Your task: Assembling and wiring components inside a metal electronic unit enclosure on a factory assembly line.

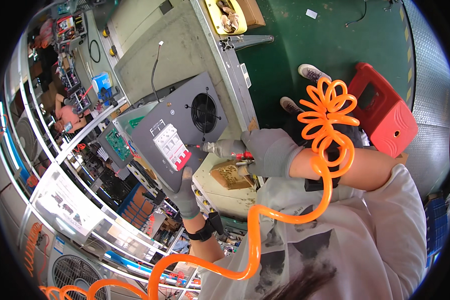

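A dark grey metal panel (155,135) stands tilted before me, with a black round fan grille (205,113) and a white circuit breaker (169,144) with red levers on its face. My left hand (186,196), in a grey glove, grips the panel's lower edge, thumb on the front near the red levers; its other fingers are mostly hidden. In my gloved right hand (271,149) is a screwdriver (225,148) with a grey body and red parts, its thin end pointing at the panel beside the breaker. Whether that end touches a screw cannot be made out.
An orange coiled hose (253,240) crosses before my body and right forearm. A cardboard box of small brass-coloured parts (228,175) lies below the screwdriver. Behind the panel sits a green circuit board (117,144). A red plastic stool (385,112) stands on the floor; a yellow bin (240,14) is farther off.
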Demonstrator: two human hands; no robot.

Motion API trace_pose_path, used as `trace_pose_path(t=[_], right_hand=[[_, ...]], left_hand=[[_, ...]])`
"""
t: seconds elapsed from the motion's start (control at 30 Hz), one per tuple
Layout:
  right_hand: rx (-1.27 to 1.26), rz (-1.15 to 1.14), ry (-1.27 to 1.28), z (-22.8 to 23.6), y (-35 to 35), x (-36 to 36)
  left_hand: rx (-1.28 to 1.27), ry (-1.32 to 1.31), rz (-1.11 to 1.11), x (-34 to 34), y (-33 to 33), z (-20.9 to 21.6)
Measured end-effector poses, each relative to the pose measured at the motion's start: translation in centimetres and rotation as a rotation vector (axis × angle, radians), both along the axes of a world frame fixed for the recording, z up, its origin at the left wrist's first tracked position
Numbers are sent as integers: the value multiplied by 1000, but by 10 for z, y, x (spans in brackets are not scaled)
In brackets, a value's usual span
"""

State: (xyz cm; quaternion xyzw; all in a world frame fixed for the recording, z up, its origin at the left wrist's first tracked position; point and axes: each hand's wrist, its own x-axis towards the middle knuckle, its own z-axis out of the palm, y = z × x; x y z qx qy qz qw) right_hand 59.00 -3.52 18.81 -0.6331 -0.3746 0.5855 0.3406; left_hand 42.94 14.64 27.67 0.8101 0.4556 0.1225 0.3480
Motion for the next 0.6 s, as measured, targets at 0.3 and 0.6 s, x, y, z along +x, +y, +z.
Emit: trace_pose_path(t=[0.3,0.6], right_hand=[[-58,33,65,19,4,17],[-122,147,84,30,18,27]], left_hand=[[-87,0,47,-8,1,-1],[-71,55,-41,-33,22,-9]])
